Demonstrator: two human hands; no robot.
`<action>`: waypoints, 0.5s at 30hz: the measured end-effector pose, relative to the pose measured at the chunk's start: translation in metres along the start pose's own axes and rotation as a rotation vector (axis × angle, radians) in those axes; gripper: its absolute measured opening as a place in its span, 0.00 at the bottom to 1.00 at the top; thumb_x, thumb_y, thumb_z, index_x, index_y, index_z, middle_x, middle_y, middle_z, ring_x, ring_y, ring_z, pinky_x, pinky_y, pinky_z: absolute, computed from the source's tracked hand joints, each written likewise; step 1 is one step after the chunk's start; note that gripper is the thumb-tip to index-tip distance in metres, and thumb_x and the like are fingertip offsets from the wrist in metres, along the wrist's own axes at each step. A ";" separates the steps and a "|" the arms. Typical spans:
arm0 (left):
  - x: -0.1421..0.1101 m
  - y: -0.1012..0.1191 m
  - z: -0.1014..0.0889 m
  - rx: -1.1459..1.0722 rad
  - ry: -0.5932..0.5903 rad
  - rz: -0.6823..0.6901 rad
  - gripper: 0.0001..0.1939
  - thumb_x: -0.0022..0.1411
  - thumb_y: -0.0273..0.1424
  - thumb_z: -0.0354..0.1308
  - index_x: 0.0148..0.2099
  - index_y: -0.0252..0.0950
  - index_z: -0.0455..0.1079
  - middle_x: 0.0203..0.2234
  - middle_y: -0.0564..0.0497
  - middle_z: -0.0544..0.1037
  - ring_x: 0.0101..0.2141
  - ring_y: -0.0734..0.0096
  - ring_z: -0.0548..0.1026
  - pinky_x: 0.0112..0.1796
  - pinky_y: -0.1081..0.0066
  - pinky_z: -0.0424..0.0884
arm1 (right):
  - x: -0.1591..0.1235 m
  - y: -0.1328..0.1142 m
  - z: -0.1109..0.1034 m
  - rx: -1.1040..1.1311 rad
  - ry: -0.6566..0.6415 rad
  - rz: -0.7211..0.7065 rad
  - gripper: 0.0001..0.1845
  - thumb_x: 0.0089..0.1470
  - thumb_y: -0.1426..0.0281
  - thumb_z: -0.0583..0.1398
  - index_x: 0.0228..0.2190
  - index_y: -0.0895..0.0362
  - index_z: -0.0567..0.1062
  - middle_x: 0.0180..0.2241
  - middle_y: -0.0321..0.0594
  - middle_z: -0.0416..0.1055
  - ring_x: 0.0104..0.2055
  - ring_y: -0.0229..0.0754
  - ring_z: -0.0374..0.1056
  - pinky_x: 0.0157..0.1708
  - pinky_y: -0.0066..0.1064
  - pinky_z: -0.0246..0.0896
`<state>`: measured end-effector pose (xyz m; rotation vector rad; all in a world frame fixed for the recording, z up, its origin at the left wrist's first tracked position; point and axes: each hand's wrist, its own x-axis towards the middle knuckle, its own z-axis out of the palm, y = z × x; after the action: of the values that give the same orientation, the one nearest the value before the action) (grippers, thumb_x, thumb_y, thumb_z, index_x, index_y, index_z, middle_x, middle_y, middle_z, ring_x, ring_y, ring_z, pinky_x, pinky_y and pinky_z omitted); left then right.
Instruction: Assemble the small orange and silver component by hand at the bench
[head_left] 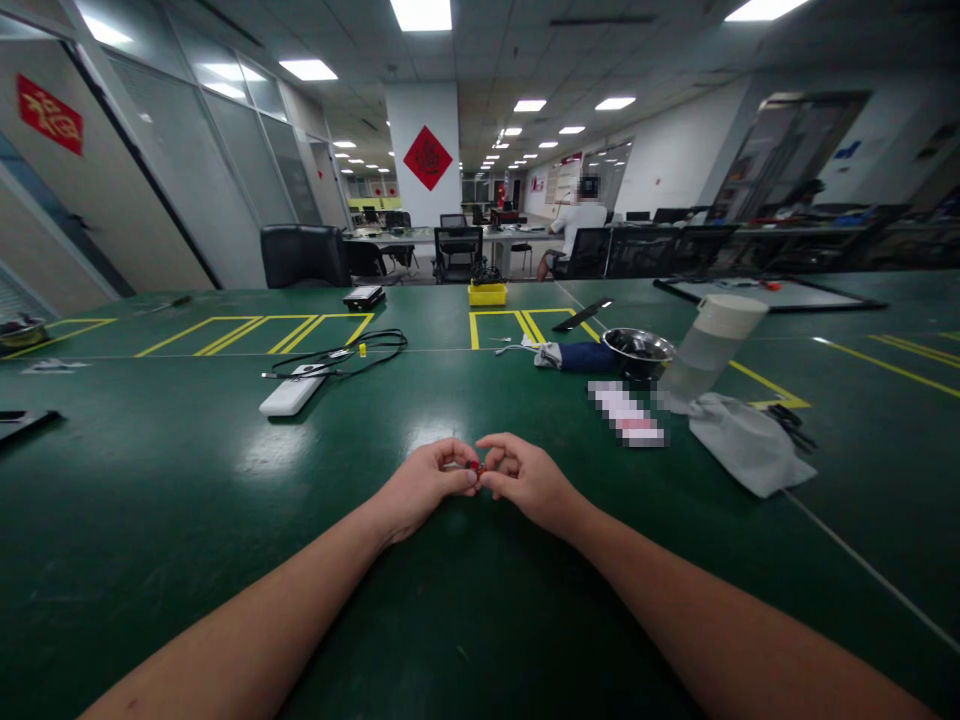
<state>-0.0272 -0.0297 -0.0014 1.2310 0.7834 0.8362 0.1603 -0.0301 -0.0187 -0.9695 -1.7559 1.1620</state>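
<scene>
Both hands meet over the middle of the green table [420,620]. A small red and dark object [474,466] sits between the fingertips, too small to name. My left hand [427,488] is closed, its thumb and index finger pinching the object from the left. From the right, my right hand [534,482] curls its fingers, with thumb and fingertips at the object's other side. The fingers partly cover the object.
Ahead on the left lies a white power bank [294,392] with a black cable [375,345]. A metal bowl [637,348], a tilted translucent bottle [709,350] and a grey pouch [742,440] are to the right. A yellow box [487,294] stands farther back. A person [581,225] sits beyond the table.
</scene>
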 end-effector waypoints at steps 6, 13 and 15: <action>0.001 0.000 -0.001 -0.050 0.000 -0.043 0.12 0.55 0.27 0.62 0.42 0.32 0.69 0.33 0.48 0.76 0.31 0.76 0.74 0.34 0.76 0.70 | -0.001 -0.009 0.001 0.113 -0.002 0.028 0.18 0.49 0.74 0.60 0.44 0.59 0.69 0.31 0.36 0.68 0.26 0.35 0.69 0.27 0.27 0.64; 0.002 -0.001 -0.003 -0.208 0.014 -0.081 0.11 0.55 0.26 0.63 0.42 0.31 0.69 0.31 0.48 0.76 0.31 0.77 0.75 0.36 0.78 0.72 | -0.001 -0.013 -0.003 0.207 0.029 0.084 0.17 0.47 0.76 0.59 0.42 0.59 0.70 0.34 0.37 0.69 0.26 0.33 0.70 0.28 0.26 0.64; 0.002 0.000 -0.003 -0.255 0.004 -0.097 0.11 0.55 0.24 0.63 0.42 0.31 0.70 0.33 0.47 0.76 0.32 0.76 0.76 0.38 0.77 0.72 | -0.001 -0.013 -0.005 0.212 0.020 0.092 0.16 0.47 0.77 0.58 0.41 0.59 0.70 0.33 0.37 0.70 0.27 0.34 0.70 0.30 0.27 0.64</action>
<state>-0.0290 -0.0263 -0.0023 0.9588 0.7104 0.8316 0.1631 -0.0329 -0.0055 -0.9370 -1.5499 1.3620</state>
